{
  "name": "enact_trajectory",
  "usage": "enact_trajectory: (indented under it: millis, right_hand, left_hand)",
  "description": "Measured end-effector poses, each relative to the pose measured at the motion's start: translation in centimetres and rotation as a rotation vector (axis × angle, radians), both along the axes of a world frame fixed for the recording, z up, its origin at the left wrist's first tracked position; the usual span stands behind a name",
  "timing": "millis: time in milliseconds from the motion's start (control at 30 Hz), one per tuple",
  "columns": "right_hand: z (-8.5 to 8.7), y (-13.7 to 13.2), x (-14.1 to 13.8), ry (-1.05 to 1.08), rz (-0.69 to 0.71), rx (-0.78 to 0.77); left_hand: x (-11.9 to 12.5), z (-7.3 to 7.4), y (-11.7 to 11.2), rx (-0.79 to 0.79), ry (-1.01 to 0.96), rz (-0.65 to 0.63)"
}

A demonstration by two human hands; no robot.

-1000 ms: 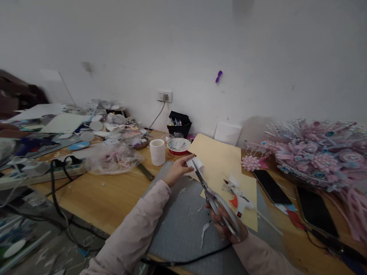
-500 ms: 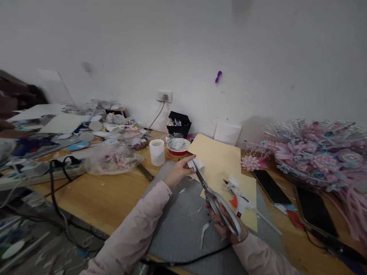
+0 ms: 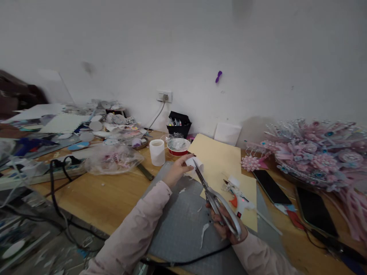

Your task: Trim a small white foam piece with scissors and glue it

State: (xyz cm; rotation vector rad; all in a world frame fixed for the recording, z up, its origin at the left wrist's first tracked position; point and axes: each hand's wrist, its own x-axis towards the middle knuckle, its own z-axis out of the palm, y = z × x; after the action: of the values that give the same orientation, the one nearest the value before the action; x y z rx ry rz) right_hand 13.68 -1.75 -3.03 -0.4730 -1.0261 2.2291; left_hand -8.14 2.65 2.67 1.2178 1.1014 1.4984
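My left hand [image 3: 178,170] pinches a small piece of white paper [image 3: 197,163] between thumb and fingers, above the top of the grey cutting mat [image 3: 174,225]. In my right hand [image 3: 226,223] is a pair of large silver scissors [image 3: 210,194], its fingers wrapped through the handles. The blades point up and left, and their tips lie at the paper's near side. Whether the blades are cutting into it I cannot tell. Thin white scraps [image 3: 204,233] lie on the mat below. A white glue gun [image 3: 243,208] rests on yellow card [image 3: 223,154] just right of the scissors.
A white roll [image 3: 157,153], a red-rimmed bowl [image 3: 178,151] and a black pen case [image 3: 178,126] stand behind my left hand. Two phones [image 3: 271,187] and a pink beaded flower arrangement [image 3: 321,156] are at right. A black cable [image 3: 189,263] crosses the front; clutter covers the left.
The white paper has turned slightly in my left hand, and its fingers have shifted a little. My right hand and the scissors stay almost in place.
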Motion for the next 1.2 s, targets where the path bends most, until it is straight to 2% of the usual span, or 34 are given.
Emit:
enact_trajectory:
  millis: [233,400,633,900,1200]
  right_hand:
    - [0.4,-0.1,0.2,-0.004,0.041,-0.006]
    - [0.1,-0.2,0.1,-0.014,-0.011,0.058]
    - [0.3,-0.4,0.0,-0.024,-0.029,0.124]
    - [0.5,-0.3,0.0,-0.045,0.031,0.120]
    - [0.5,-0.3,0.1,-0.083,0.038,0.153]
  left_hand:
    - [-0.1,-0.2,0.2,-0.036,0.091,0.019]
    - [-0.2,0.3,-0.1,-0.050,0.152,0.033]
    - [0.2,1.2,-0.8,-0.081,0.120,-0.050]
    - [-0.4,0.7,-0.3,-0.027,0.133,0.040]
    - [-0.2,1.1,-0.7,-0.034,0.129,-0.022]
